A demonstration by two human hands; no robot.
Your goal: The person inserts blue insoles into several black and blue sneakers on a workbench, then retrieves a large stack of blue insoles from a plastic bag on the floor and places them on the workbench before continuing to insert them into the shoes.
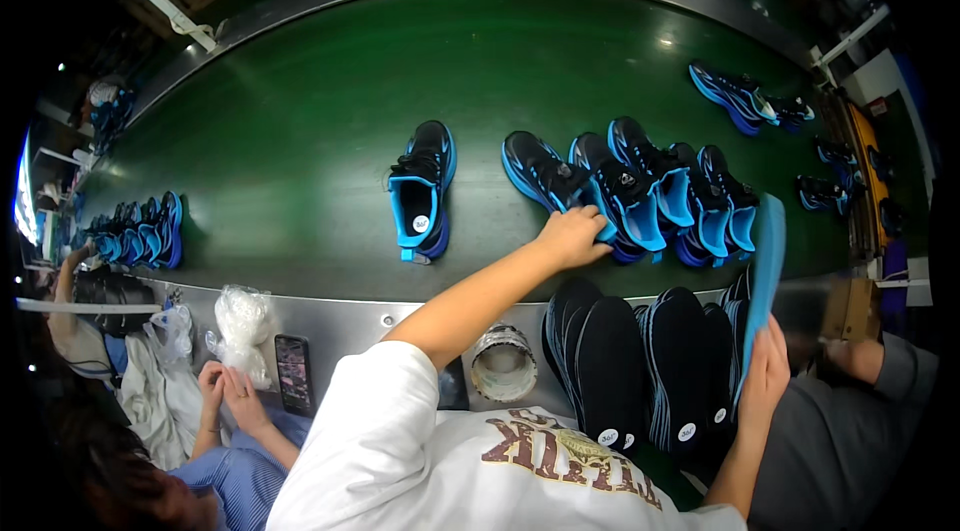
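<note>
The left hand (575, 237) is closed on the heel of a black and blue shoe (536, 167), whose toe points away from the person on the green belt (320, 141); the fingers hide part of its collar. The right hand (766, 369) grips a blue insole (768, 261) near its lower end, holding it upright beside the insole stacks (606, 361). The held shoe is the leftmost of a tight group; the other shoes (620, 186) crowd its right side. The black insole stacks stand between the person's body and that group, and the raised insole hides part of the rightmost stack. A single shoe (424, 193) sits apart to the left, its opening toward the person. A row of shoes (140, 231) occupies the belt's far left, and further shoes (735, 96) lie at the upper right. On the metal ledge (350, 316), left of the stacks, are a stained cup (503, 363), a phone (293, 371) and a clear plastic bag (243, 326). A co-worker's hands (238, 397) are just beside the bag and phone. At right, near another person's arm (868, 361), is a brown box (850, 309).
</note>
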